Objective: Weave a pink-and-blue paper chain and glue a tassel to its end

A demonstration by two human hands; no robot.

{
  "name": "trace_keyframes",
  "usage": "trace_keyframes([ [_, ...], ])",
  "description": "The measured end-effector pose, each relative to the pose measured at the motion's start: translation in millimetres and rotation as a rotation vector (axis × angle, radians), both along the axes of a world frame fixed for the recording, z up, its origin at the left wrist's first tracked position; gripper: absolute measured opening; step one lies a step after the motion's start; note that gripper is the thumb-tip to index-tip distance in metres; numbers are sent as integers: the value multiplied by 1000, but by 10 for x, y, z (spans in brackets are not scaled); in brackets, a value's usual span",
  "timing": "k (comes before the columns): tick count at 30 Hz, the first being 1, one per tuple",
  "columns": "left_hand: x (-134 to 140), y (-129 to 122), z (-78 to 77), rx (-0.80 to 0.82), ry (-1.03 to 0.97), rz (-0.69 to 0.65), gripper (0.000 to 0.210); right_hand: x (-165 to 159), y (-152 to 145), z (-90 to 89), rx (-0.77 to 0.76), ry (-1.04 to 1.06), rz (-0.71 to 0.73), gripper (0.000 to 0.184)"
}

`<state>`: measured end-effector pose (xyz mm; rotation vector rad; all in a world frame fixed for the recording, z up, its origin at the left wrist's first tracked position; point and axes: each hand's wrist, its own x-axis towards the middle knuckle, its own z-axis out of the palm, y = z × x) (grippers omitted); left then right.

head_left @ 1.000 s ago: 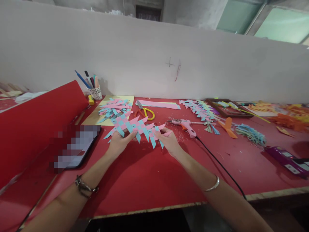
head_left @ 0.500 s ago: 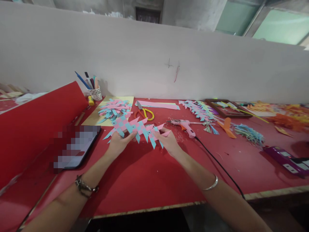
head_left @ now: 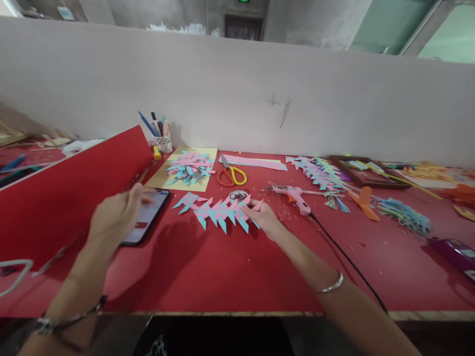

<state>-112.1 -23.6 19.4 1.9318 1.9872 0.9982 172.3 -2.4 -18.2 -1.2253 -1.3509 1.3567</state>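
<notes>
My right hand (head_left: 261, 217) pinches the right end of a pink and blue folded-paper chain (head_left: 218, 211). Pointed paper tips stick out along both of its sides, and its left end reaches out free over the red table. My left hand (head_left: 118, 212) is off the chain, in front of a phone (head_left: 154, 215) that it partly covers. Motion smears its fingers, so their pose is unclear. Just behind the chain lies a small round dish (head_left: 239, 196) with dark bits in it. Scissors (head_left: 232, 175) with red and yellow handles lie beyond.
A pink glue gun (head_left: 293, 195) with a black cord lies right of the chain. Behind are a pile of folded paper pieces (head_left: 191, 165), paper strips (head_left: 256, 161), another paper chain (head_left: 315, 170) and a pen cup (head_left: 163, 143). A red board (head_left: 74, 193) stands on the left.
My left hand has let go of the chain and moved left to the phone. The right hand still holds the chain, whose left end is now free. The view has shifted left.
</notes>
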Motion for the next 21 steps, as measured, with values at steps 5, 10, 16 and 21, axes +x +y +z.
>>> trace_keyframes([
  [5, -203, 226, -90, 3, 236, 81, 42, -9, 13, -29, 13, -42, 22, 14],
  [10, 233, 197, -49, 31, 172, -113, 52, -6, 18, -36, 22, -144, 6, 11],
  [16, 746, 349, -229, -261, 316, -499, 88, 5, 4, -28, 33, -183, 9, 16],
  [21, 705, 356, -390, -242, 348, -507, 72, 1, -20, -10, 25, -193, 10, 15],
])
